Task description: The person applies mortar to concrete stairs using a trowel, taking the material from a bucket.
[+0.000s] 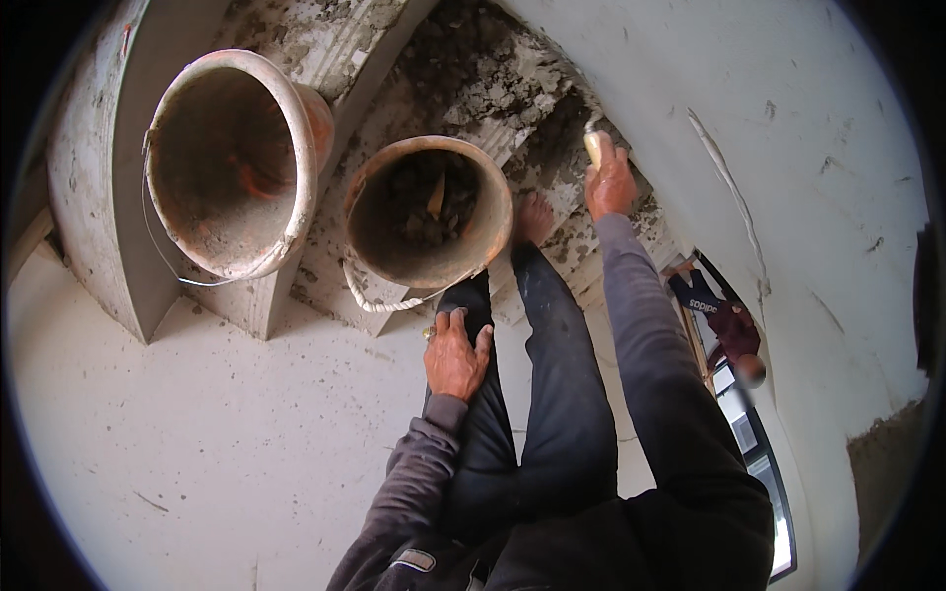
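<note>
My right hand (609,182) is closed on a light wooden handle (593,148) of a tool, held over mortar debris (527,94) on a step beside the wall; the tool's head is hard to make out. My left hand (453,355) rests on my left thigh, fingers loosely bent and apart, holding nothing. Just above it stands a worn orange bucket (493,217) with a rope handle, containing dark rubble and a small wooden-coloured piece. My bare foot (534,219) is on the step between this bucket and my right hand.
A larger stained bucket (301,177) with a wire handle stands at left on the dirty concrete steps (133,217). A white wall (808,148) runs along the right. A pale speckled surface (177,443) lies below the steps. Another person (724,325) is at the right, near a window.
</note>
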### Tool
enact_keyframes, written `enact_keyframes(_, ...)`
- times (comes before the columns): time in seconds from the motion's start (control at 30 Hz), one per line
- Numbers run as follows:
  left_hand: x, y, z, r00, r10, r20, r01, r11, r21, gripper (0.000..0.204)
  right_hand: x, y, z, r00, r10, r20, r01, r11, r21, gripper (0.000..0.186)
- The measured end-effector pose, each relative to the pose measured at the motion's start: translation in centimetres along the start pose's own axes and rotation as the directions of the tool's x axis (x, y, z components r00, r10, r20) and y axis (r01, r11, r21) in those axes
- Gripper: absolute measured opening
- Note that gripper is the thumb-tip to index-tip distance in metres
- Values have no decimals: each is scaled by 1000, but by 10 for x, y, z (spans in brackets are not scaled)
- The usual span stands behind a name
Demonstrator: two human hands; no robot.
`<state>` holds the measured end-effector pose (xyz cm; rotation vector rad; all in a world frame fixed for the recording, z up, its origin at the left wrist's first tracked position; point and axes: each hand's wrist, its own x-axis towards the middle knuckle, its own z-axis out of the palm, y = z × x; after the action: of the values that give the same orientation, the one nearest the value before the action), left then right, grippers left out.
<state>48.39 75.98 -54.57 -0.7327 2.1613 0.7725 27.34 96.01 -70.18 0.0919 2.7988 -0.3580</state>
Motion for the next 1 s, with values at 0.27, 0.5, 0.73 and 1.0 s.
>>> enact_keyframes(0.27, -3, -4, 1, 1000, -4, 12, 4, 1000, 15, 42, -45, 12, 22, 999, 26, 45, -48, 793, 608, 49)
enact_keyframes(0.5, -7, -6, 5, 999, -23, 40, 22, 999, 24, 43, -65, -32, 44, 798, 278, 534, -600, 297, 742, 36)
enact_keyframes(0.73, -9, -2, 9, 999, -4, 39, 4, 1000, 9, 41, -18, -65, 86, 976, -2, 216, -186, 501, 845, 18)
enact_keyframes(1.0, -5, -2, 4, 1000, -19, 18, 20, 1000, -13, 41, 54, -111, 57, 792, -110, 601, -545, 316, 776, 23)
